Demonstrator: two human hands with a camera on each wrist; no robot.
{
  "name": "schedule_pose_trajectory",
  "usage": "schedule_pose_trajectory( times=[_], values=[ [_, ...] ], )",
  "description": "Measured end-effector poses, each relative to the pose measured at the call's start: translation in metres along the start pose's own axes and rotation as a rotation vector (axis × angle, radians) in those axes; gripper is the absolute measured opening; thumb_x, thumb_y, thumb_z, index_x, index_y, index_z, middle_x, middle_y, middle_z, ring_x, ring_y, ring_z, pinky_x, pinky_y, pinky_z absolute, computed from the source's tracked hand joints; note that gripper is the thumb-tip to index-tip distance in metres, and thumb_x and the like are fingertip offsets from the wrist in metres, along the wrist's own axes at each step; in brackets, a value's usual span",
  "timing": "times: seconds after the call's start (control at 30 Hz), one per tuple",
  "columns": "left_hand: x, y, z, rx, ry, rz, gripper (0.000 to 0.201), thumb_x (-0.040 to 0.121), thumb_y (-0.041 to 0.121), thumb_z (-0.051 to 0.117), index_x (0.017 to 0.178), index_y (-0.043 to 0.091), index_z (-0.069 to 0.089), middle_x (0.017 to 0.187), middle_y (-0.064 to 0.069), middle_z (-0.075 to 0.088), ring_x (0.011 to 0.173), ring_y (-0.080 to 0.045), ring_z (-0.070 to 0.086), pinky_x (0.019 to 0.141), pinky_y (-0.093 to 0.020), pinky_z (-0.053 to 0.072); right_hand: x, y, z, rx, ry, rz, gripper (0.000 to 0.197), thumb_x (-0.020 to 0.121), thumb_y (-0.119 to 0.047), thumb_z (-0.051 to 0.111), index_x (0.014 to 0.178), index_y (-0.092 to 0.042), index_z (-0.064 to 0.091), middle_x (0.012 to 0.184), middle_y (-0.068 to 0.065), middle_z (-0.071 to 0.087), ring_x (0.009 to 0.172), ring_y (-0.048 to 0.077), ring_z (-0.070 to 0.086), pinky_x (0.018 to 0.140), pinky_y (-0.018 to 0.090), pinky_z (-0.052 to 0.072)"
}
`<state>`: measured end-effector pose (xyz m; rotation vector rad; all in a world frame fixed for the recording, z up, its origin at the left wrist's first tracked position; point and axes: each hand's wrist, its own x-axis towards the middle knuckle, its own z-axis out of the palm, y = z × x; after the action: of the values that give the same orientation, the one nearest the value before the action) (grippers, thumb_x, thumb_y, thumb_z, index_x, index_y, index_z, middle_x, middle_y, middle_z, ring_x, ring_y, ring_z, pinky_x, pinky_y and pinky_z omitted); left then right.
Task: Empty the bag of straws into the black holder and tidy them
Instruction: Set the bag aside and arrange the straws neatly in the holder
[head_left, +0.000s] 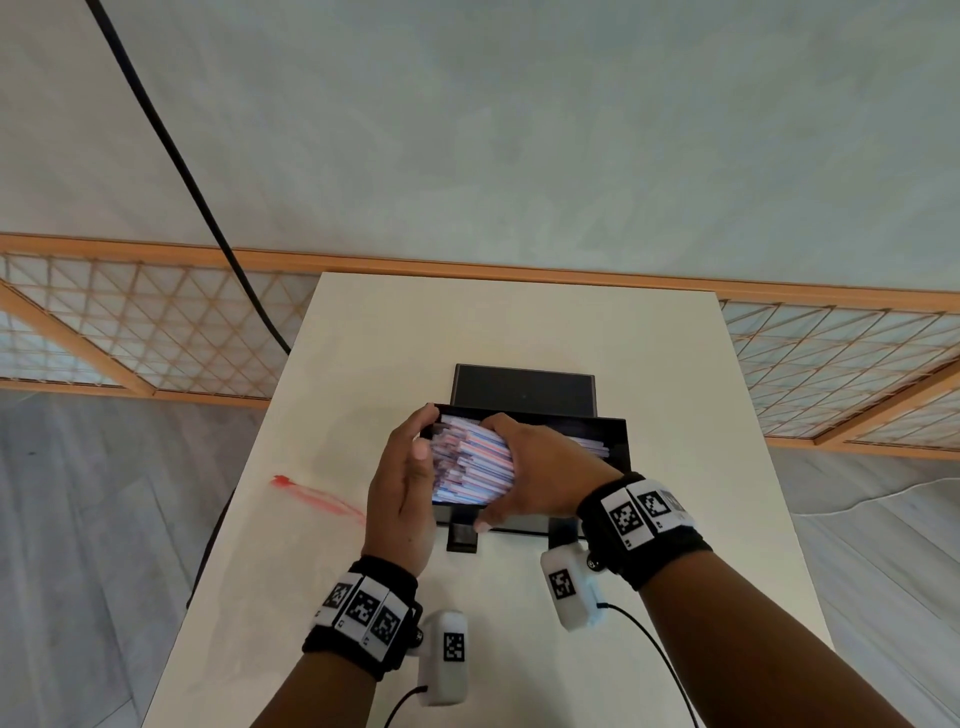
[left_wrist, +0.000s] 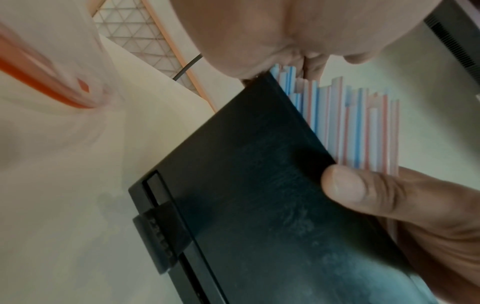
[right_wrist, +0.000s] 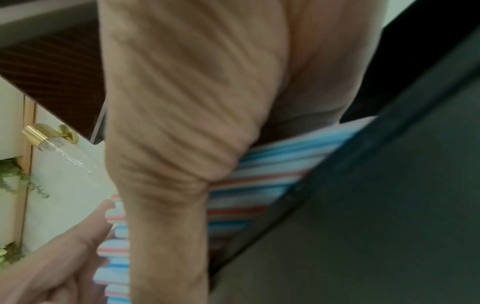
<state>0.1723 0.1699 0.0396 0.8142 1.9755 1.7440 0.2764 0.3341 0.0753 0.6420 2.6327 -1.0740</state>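
Observation:
The black holder (head_left: 615, 434) stands in the middle of the white table, its lid (head_left: 522, 389) upright behind it. A bundle of red, blue and white striped straws (head_left: 467, 462) lies in its left half and sticks out above the front wall (left_wrist: 259, 205). My right hand (head_left: 501, 470) wraps over the bundle, with the thumb (left_wrist: 345, 185) pressed on the holder's front wall. My left hand (head_left: 423, 436) is held flat against the left ends of the straws (right_wrist: 114, 246), which stand uneven (left_wrist: 358, 127). The right part of the holder's inside is hidden behind my right hand.
The empty clear bag (head_left: 311, 496) with a red strip lies on the table left of the holder. The table (head_left: 519, 322) is narrow, with edges close on both sides. A black cable (head_left: 182, 171) hangs at the far left, and a wooden lattice rail (head_left: 130, 322) runs behind.

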Motion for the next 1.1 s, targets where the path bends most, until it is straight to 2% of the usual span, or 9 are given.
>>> schedule_pose_trajectory(
  times=[0.13,0.27,0.47,0.57,0.7,0.83,0.93,1.0,1.1],
  values=[
    [-0.009,-0.005,0.0,0.005,0.066,-0.021,0.055,0.1,0.051,0.031,0.139,0.02,0.055,0.137,0.005,0.062,0.129,-0.017,0.059,0.106,-0.048,0.05,0.0,0.0,-0.002,0.0,-0.019,0.005,0.099,0.049,-0.055,0.094,0.131,-0.034,0.041,0.111,-0.009,0.066,0.097,0.014,0.063,0.09,0.041,0.056],
    [-0.012,-0.008,-0.003,0.067,0.022,-0.004,0.054,0.101,0.049,0.03,0.143,0.022,0.052,0.142,0.004,0.059,0.133,-0.017,0.056,0.109,-0.048,0.047,0.0,-0.002,-0.002,-0.001,-0.003,-0.023,0.101,0.05,-0.054,0.094,0.134,-0.034,0.041,0.115,-0.01,0.064,0.102,0.014,0.062,0.092,0.041,0.055],
    [-0.01,-0.01,-0.004,0.109,-0.009,0.017,0.053,0.102,0.046,0.03,0.145,0.022,0.048,0.145,0.008,0.055,0.137,-0.015,0.051,0.112,-0.045,0.045,0.002,-0.004,-0.007,0.018,-0.056,-0.009,0.099,0.051,-0.049,0.096,0.133,-0.035,0.042,0.109,-0.011,0.066,0.099,0.012,0.063,0.092,0.041,0.057],
    [-0.01,-0.009,-0.005,0.124,-0.02,0.039,0.052,0.103,0.044,0.029,0.144,0.019,0.049,0.144,0.005,0.054,0.136,-0.015,0.051,0.113,-0.043,0.044,0.002,-0.008,-0.008,-0.07,-0.008,-0.023,0.099,0.051,-0.054,0.093,0.133,-0.036,0.04,0.113,-0.013,0.064,0.098,0.012,0.062,0.091,0.041,0.056],
    [-0.009,-0.009,-0.004,0.177,-0.032,0.07,0.054,0.103,0.042,0.029,0.143,0.014,0.051,0.146,0.003,0.052,0.139,-0.014,0.048,0.115,-0.032,0.041,0.001,-0.009,-0.002,-0.212,0.067,-0.039,0.11,0.053,-0.063,0.088,0.143,-0.034,0.033,0.13,-0.008,0.056,0.116,0.017,0.056,0.103,0.047,0.046],
    [-0.008,-0.009,-0.003,0.177,-0.022,0.055,0.055,0.102,0.044,0.029,0.141,0.015,0.053,0.145,0.004,0.052,0.137,-0.011,0.049,0.113,-0.026,0.042,0.0,-0.007,-0.001,-0.146,0.031,-0.015,0.121,0.053,-0.064,0.088,0.153,-0.032,0.027,0.14,-0.008,0.049,0.127,0.019,0.051,0.109,0.049,0.043],
    [-0.009,-0.008,-0.004,0.178,-0.013,0.049,0.056,0.101,0.046,0.03,0.142,0.015,0.052,0.143,0.004,0.054,0.136,-0.01,0.05,0.112,-0.025,0.042,-0.006,-0.007,-0.001,-0.144,0.069,-0.033,0.125,0.053,-0.063,0.09,0.155,-0.028,0.027,0.148,-0.007,0.047,0.131,0.018,0.051,0.111,0.047,0.042],
    [-0.009,-0.007,-0.004,0.174,-0.007,0.048,0.056,0.101,0.046,0.03,0.142,0.016,0.052,0.142,0.005,0.055,0.135,-0.008,0.05,0.112,-0.023,0.041,-0.012,-0.006,0.0,-0.209,0.141,-0.057,0.121,0.054,-0.066,0.088,0.154,-0.028,0.031,0.147,-0.006,0.047,0.131,0.018,0.05,0.111,0.045,0.042],
    [-0.01,-0.006,-0.003,0.182,-0.008,0.049,0.057,0.1,0.047,0.031,0.143,0.016,0.051,0.143,0.005,0.054,0.135,-0.006,0.05,0.111,-0.023,0.041,-0.02,-0.005,0.002,-0.271,0.196,-0.059,0.111,0.056,-0.07,0.085,0.148,-0.029,0.039,0.136,-0.006,0.049,0.124,0.018,0.048,0.105,0.043,0.044]
  ],
)
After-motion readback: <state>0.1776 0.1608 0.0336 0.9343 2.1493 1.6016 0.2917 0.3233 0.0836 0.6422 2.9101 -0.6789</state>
